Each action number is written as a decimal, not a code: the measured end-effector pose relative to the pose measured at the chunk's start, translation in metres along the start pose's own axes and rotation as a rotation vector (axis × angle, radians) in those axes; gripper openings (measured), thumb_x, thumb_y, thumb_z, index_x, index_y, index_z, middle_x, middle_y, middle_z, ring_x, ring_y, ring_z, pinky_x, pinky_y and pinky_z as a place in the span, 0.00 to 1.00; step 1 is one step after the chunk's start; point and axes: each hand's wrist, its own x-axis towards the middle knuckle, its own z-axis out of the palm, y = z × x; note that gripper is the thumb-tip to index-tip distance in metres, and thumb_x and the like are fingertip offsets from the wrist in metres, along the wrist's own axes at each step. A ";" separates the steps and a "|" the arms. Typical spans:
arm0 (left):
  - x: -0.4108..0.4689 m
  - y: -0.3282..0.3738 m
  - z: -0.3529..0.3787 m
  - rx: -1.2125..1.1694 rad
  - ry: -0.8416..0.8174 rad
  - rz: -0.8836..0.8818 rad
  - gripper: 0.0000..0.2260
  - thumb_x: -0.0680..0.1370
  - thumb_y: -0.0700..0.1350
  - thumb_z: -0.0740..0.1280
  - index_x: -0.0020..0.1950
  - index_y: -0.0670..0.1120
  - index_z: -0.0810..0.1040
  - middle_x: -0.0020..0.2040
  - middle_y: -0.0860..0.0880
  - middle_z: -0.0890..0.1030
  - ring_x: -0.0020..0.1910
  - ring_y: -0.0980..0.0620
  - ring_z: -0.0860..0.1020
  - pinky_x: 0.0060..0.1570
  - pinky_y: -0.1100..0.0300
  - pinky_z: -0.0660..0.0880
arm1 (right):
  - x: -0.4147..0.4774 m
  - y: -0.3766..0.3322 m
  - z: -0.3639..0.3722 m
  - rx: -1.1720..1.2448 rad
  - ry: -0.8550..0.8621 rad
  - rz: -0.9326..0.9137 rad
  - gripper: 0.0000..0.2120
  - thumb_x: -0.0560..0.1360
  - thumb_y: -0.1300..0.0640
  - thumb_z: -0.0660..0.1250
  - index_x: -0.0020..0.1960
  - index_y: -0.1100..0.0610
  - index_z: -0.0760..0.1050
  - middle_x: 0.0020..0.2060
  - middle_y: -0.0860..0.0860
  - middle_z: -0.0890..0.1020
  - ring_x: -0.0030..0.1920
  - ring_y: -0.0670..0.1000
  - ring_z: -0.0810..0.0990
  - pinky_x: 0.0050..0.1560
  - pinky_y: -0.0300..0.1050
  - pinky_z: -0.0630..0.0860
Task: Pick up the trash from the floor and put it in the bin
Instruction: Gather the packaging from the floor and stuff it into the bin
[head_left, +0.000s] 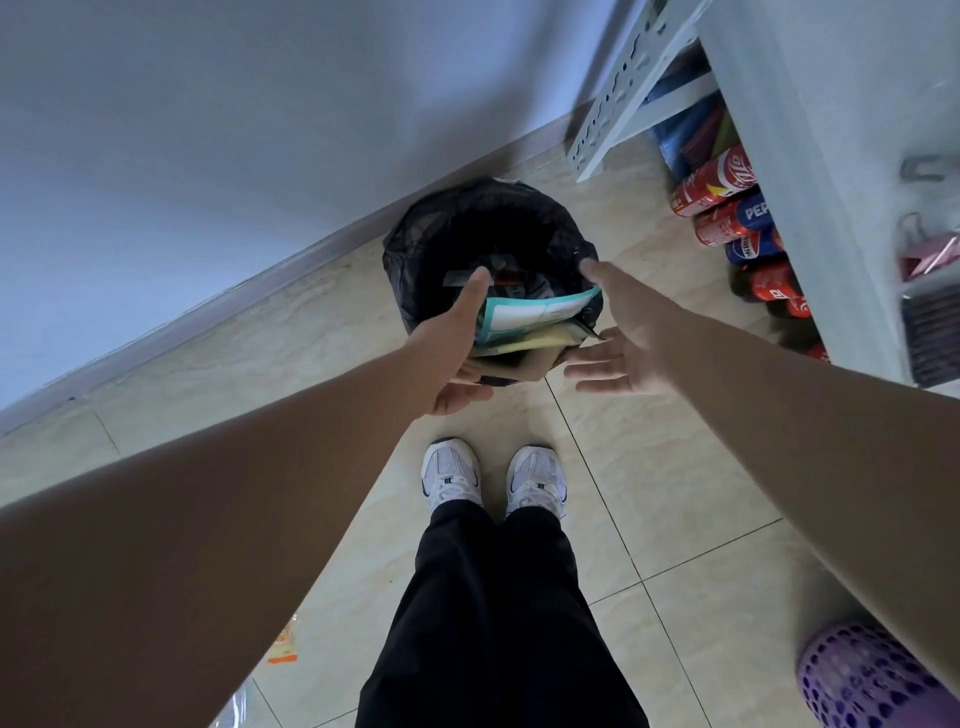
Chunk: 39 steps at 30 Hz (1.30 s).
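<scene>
Head view, looking straight down, and I read it from the left. Low at the left edge I see an orange scrap (283, 647) lying on the tiled floor (675, 467), and below it a clear plastic piece (234, 709) at the frame's bottom edge. My left hand (457, 353) reaches over the near rim of the bin (441, 234), which is lined with a black bag and stands against the wall (260, 130). Its thumb lies on top of the bundle of trash (535, 317) and the fingers curl underneath, so the hand is clamped on it. The bundle is flat packaging: a teal and white piece on top, a yellow one beneath, something dark under that. It sits over the bin's near edge, partly inside the opening.

Below the bin I see my white sneakers (493, 478) side by side and black trousers (493, 623).

My right hand (623, 343) is just beside the bundle's right end, palm turned inward, fingers spread apart and gripping nothing; whether the fingertips touch the packaging I cannot tell.

Further right, soda bottles (727, 208) lie under a pale metal shelf (779, 156). A purple perforated basket (862, 680) fills the bottom right corner.
</scene>
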 end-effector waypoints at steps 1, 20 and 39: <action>0.001 0.002 0.001 -0.001 -0.007 0.011 0.40 0.61 0.81 0.58 0.54 0.49 0.77 0.48 0.47 0.86 0.34 0.49 0.87 0.34 0.61 0.78 | 0.000 0.000 0.003 -0.034 -0.017 0.002 0.27 0.67 0.33 0.70 0.48 0.55 0.70 0.48 0.63 0.84 0.40 0.62 0.87 0.37 0.57 0.84; 0.056 -0.029 0.013 -0.300 0.060 0.073 0.11 0.78 0.34 0.70 0.60 0.40 0.76 0.43 0.41 0.83 0.31 0.54 0.83 0.25 0.65 0.80 | 0.045 0.036 0.043 -0.062 0.007 -0.079 0.08 0.81 0.61 0.60 0.47 0.61 0.77 0.37 0.57 0.88 0.36 0.53 0.87 0.30 0.44 0.83; 0.051 -0.037 0.003 0.334 0.185 0.392 0.10 0.78 0.51 0.66 0.51 0.45 0.79 0.39 0.48 0.78 0.34 0.47 0.74 0.32 0.59 0.69 | 0.023 0.032 0.044 -0.337 0.180 -0.240 0.15 0.76 0.46 0.67 0.44 0.59 0.76 0.33 0.54 0.85 0.29 0.53 0.81 0.31 0.40 0.75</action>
